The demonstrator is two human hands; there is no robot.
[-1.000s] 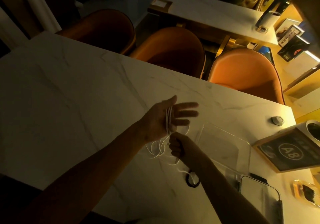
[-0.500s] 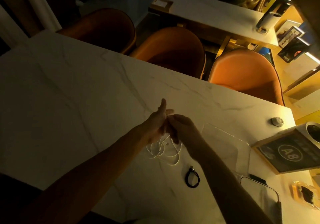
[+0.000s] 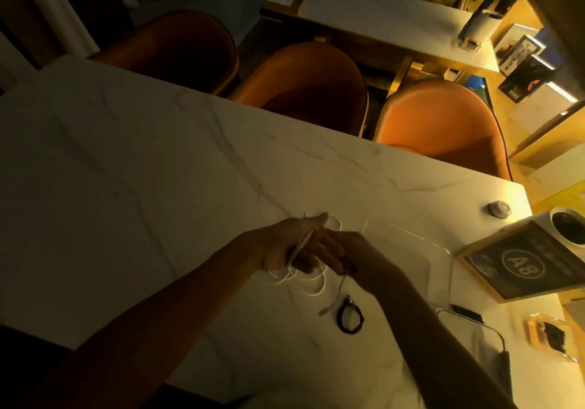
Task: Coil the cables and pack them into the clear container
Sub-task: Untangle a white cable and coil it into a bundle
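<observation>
My left hand (image 3: 286, 245) holds a white cable (image 3: 300, 277) wound around its fingers, with loops hanging below the palm and one loop showing past the fingertips. My right hand (image 3: 357, 255) touches the left fingertips and pinches the same cable; its free end dangles down to the table near a plug tip. A small black coiled cable (image 3: 349, 315) lies on the marble table (image 3: 158, 187) just below my hands. The clear container (image 3: 438, 260) sits empty to the right of my right hand.
A clear lid (image 3: 474, 342) with a dark edge lies at the lower right. A framed "A8" sign (image 3: 522, 263), a white cup (image 3: 568, 226) and a small round object (image 3: 499, 209) stand at the right edge. Orange chairs (image 3: 443, 123) line the far side.
My right hand rose from below the left palm to the left fingertips, carrying the white cable around. The left fingers went from spread to closer together. The cable's free end now dangles lower.
</observation>
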